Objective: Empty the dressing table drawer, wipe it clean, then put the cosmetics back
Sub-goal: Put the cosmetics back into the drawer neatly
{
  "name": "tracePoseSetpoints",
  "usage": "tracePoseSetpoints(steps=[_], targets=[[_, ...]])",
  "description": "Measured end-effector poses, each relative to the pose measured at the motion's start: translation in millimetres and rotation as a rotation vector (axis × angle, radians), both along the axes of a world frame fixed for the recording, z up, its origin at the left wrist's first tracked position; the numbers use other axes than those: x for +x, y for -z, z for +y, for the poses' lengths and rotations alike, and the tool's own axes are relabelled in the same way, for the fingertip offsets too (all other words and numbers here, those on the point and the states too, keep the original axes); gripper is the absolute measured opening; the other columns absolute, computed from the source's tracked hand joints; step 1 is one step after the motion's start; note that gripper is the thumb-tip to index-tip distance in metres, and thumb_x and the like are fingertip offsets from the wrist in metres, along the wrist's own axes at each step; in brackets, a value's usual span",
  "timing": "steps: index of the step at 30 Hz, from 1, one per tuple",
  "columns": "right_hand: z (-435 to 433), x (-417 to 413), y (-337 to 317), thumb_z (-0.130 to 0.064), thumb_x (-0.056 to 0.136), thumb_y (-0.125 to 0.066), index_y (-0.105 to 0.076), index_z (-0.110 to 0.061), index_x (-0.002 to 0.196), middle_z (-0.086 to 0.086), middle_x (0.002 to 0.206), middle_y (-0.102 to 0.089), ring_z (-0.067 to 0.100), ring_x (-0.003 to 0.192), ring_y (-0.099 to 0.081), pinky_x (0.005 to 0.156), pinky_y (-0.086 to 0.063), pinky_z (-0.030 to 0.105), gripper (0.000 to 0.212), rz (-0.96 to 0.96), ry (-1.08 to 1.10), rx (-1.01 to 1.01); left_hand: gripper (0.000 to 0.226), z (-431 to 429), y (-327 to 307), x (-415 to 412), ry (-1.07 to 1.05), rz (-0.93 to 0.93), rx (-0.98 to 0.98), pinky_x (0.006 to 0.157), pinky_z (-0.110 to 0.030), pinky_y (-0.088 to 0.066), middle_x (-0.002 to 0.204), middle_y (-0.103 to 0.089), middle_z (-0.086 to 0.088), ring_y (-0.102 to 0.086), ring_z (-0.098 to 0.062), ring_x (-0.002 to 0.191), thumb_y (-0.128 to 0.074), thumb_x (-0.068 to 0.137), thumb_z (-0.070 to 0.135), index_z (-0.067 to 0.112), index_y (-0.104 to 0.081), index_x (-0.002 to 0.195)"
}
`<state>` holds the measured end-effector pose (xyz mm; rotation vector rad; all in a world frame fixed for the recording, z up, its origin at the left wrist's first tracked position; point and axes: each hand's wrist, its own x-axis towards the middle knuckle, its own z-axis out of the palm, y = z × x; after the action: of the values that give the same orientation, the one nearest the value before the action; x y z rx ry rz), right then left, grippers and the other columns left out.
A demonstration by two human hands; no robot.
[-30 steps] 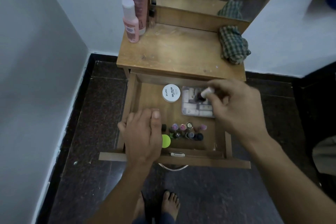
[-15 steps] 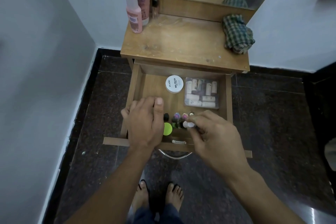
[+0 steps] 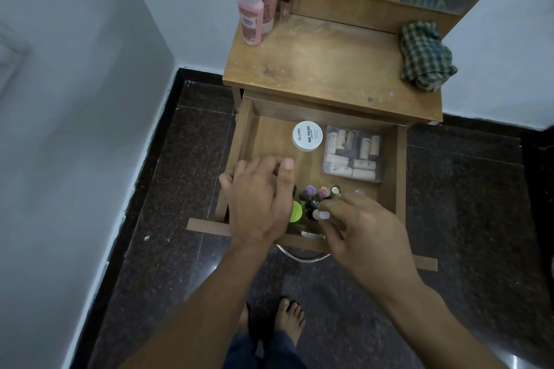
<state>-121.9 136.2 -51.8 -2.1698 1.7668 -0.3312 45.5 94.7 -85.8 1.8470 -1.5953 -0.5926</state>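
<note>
Drawer [image 3: 401,165] front crowded, right hand [image 3: 368,237] pinching white-capped bottle [image 3: 320,215], left hand [image 3: 257,201] alongside (grip unclear), bare wood behind.

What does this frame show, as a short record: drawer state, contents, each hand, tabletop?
drawer: open, holding cosmetics
contents: white tin, clear box, nail polish bottles at front
left hand: palm down over left front
right hand: pinches white-capped bottle among them
tabletop: checked cloth, pink bottle
</note>
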Motion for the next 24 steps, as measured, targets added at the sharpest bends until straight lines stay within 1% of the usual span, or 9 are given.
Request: tracePoseSetpoints(steps=[4, 7, 10, 12, 15, 17, 19, 22, 24], targets=[[-7.3, 9.0, 9.8, -0.020, 0.081, -0.081, -0.072, -0.024, 0.083, -0.008, 0.087, -0.068, 0.020, 0.082, -0.066, 0.057, -0.050, 0.033, 0.010, 0.073, 0.001, 0.034, 0.082, -0.1, 0.5, 0.1, -0.002, -0.002, -0.004, 0.095, -0.042, -0.030, 0.089, -0.065, 0.015, -0.049, -0.008, 0.090, 0.000, 0.097, 0.069, 0.026, -0.069, 0.096], [-9.6, 11.3, 15.5, -0.021, 0.079, -0.080, -0.072, -0.026, 0.081, -0.008, 0.087, -0.068, 0.021, 0.082, -0.067, 0.056, -0.048, 0.032, 0.010, 0.123, 0.008, 0.073, 0.079, -0.5, 0.9, 0.3, 0.001, -0.006, -0.010, 0.093, -0.041, -0.030, 0.089, -0.064, 0.017, -0.048, -0.007, 0.089, -0.001, 0.097, 0.069, 0.028, -0.069, 0.097], [-9.8, 13.0, 15.3, -0.019, 0.077, -0.082, -0.072, -0.025, 0.080, -0.008, 0.084, -0.069, 0.021, 0.080, -0.067, 0.053, -0.049, 0.034, 0.012, 0.143, 0.020, 0.077, 0.077, -0.6, 1.7, 0.5, 0.008, -0.008, -0.017, 0.094, -0.040, -0.031, 0.088, -0.061, 0.019, -0.049, -0.007, 0.088, -0.002, 0.098, 0.068, 0.029, -0.069, 0.097], [-10.7, 14.3, 15.8, -0.018, 0.075, -0.083, -0.071, -0.023, 0.080, -0.006, 0.083, -0.070, 0.023, 0.077, -0.068, 0.051, -0.050, 0.034, 0.014, 0.155, 0.026, 0.084, 0.076, -0.7, 2.3, 0.5, 0.011, -0.007, -0.022, 0.094, -0.040, -0.030, 0.086, -0.057, 0.021, -0.049, -0.006, 0.088, -0.003, 0.098, 0.067, 0.029, -0.069, 0.096], [-12.9, 17.1, 17.1, -0.017, 0.072, -0.086, -0.069, -0.021, 0.077, -0.004, 0.079, -0.068, 0.025, 0.070, -0.067, 0.049, -0.047, 0.033, 0.018, 0.190, 0.029, 0.098, 0.075, -1.0, 2.9, 0.3, 0.010, -0.016, -0.030, 0.093, -0.039, -0.030, 0.086, -0.055, 0.023, -0.048, -0.005, 0.088, -0.003, 0.099, 0.067, 0.030, -0.069, 0.096], [-14.5, 18.4, 17.3, -0.021, 0.078, -0.081, -0.070, -0.022, 0.083, -0.005, 0.085, -0.069, 0.027, 0.077, -0.067, 0.055, -0.050, 0.035, 0.012, 0.209, 0.045, 0.122, 0.076, -1.4, 3.5, 0.2, 0.013, -0.022, -0.022, 0.092, -0.040, -0.030, 0.086, -0.056, 0.023, -0.047, -0.004, 0.087, -0.002, 0.098, 0.067, 0.030, -0.068, 0.096], [-14.7, 18.0, 16.5, -0.023, 0.085, -0.076, -0.071, -0.023, 0.089, -0.006, 0.089, -0.069, 0.026, 0.082, -0.067, 0.062, -0.048, 0.034, 0.006, 0.197, 0.052, 0.128, 0.077, -1.8, 3.7, 0.7, 0.015, -0.025, -0.014, 0.092, -0.040, -0.031, 0.085, -0.056, 0.022, -0.047, -0.004, 0.087, -0.001, 0.098, 0.068, 0.031, -0.068, 0.096], [-14.7, 15.0, 13.3, -0.030, 0.088, -0.073, -0.069, -0.023, 0.092, -0.007, 0.091, -0.068, 0.027, 0.085, -0.066, 0.064, -0.046, 0.034, 0.009, 0.174, 0.057, 0.135, 0.077, -1.5, 3.3, 1.0, 0.019, -0.017, -0.013, 0.091, -0.039, -0.029, 0.086, -0.057, 0.021, -0.047, -0.005, 0.088, -0.001, 0.098, 0.068, 0.030, -0.069, 0.096], [-15.2, 13.0, 6.9, -0.034, 0.086, -0.076, -0.069, -0.025, 0.090, -0.007, 0.087, -0.068, 0.025, 0.081, -0.066, 0.064, -0.047, 0.033, 0.011, 0.173, 0.061, 0.141, 0.078, -1.2, 2.9, 1.1, 0.019, -0.006, -0.021, 0.091, -0.039, -0.029, 0.087, -0.059, 0.020, -0.047, -0.006, 0.088, -0.002, 0.098, 0.068, 0.029, -0.069, 0.097]])
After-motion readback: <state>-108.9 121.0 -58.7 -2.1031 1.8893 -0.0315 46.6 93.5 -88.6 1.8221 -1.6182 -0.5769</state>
